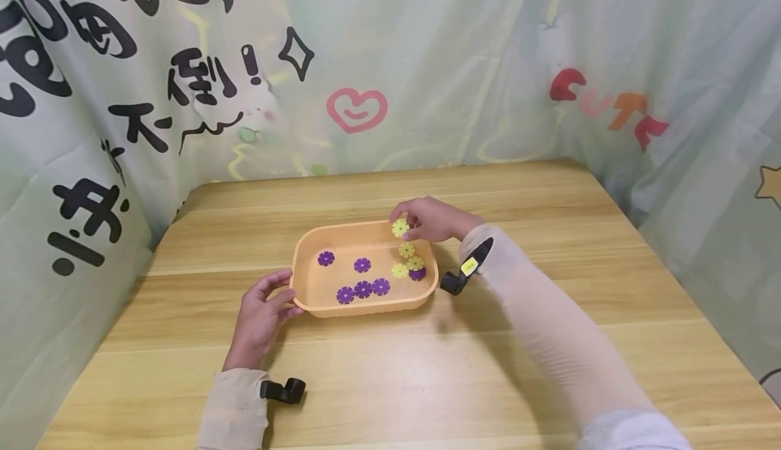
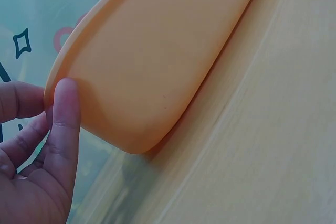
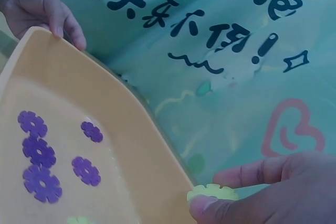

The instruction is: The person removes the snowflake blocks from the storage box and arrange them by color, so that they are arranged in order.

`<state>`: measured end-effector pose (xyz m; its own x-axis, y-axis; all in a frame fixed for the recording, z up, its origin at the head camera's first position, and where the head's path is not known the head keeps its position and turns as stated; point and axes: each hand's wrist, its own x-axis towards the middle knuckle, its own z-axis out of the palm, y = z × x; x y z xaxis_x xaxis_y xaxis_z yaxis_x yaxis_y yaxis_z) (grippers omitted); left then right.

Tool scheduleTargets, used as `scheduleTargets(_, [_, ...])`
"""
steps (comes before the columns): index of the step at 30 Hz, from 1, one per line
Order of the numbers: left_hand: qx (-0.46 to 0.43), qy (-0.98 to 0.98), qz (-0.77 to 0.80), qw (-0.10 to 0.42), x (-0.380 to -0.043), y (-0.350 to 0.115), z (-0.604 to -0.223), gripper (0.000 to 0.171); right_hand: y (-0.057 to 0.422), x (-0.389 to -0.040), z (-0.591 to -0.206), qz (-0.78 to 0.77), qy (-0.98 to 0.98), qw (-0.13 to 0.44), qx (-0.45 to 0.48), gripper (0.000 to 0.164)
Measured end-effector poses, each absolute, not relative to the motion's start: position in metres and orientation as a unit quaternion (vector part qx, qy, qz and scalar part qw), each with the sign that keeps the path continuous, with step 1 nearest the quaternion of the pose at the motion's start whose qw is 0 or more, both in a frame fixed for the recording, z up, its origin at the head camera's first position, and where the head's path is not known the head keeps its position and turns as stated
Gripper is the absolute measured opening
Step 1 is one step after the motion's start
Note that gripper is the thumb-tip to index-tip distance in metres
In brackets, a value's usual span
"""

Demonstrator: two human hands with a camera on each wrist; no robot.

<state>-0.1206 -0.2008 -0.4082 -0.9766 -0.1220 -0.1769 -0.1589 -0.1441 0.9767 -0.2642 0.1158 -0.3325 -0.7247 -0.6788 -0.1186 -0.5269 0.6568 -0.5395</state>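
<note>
An orange plastic basin [image 1: 342, 236] stands on the table with flat, notched snowflake discs in it. My left hand [image 1: 261, 311] grips its left rim, thumb on the near side, as the left wrist view also shows at the basin wall [image 2: 142, 66]. Over the basin's far right corner, my right hand [image 1: 434, 218] pinches a yellow snowflake disc [image 1: 400, 228] between thumb and fingers. Several yellow discs [image 1: 407, 251] lie below it at the right end, one purple disc [image 1: 417, 274] partly under them. Purple discs [image 1: 363, 289] lie towards the left and near side.
The basin rests on a wooden table [image 1: 390, 382]. A pale curtain [image 1: 439, 64] with printed characters and a pink heart hangs behind and at both sides. Each wrist wears a black camera mount, such as the right one [image 1: 466, 270].
</note>
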Motion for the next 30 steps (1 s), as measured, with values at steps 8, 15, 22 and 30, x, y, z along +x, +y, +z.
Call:
scheduleTargets(8, [-0.108,0.652,0.750,0.011,-0.122,-0.200,-0.409,0.038,0.143,-0.266,-0.335,-0.260,0.901,0.140,-0.318,0.039])
scheduleTargets(15, [-0.107,0.652,0.751,0.012,-0.123,-0.200,-0.409,0.038,0.167,-0.268,-0.341,-0.275,0.907,0.119,-0.296,0.038])
scheduleTargets(22, [-0.108,0.650,0.753,0.009,-0.123,-0.200,-0.408,0.038,0.188,-0.270,-0.345,-0.286,0.912,0.109,-0.272,0.038])
scheduleTargets(30, [-0.115,0.647,0.754,0.009,-0.122,-0.200,-0.408,0.040,0.210,-0.271,-0.352,-0.288,0.919,0.101,-0.251,0.038])
